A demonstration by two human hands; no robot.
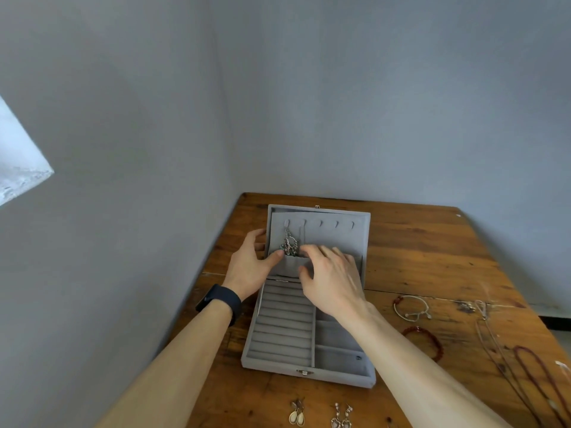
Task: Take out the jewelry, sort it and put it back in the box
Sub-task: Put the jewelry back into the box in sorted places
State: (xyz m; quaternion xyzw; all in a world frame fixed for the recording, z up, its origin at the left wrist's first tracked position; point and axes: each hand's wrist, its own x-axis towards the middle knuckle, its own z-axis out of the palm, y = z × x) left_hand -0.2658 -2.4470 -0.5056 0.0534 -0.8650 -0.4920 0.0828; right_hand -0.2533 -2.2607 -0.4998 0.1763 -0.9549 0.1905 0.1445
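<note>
Item: silver chain necklace (289, 242), hung from leftmost hook (287, 223) inside jewelry box (340, 377) lid (336, 239); left hand (250, 264) grips the lid's edge, right hand (330, 279) fingertips bunched at the chain's foot, pinch unclear; risk: a tug unhooks or tangles it.

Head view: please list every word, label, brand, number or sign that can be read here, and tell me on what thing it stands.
None: no text can be read in this view.
The grey jewelry box is plain velvet, and its small metal clasp shows no marking I can make out.
The dark wristband shows no lettering.
The wooden table and the wall carry no writing.
</note>
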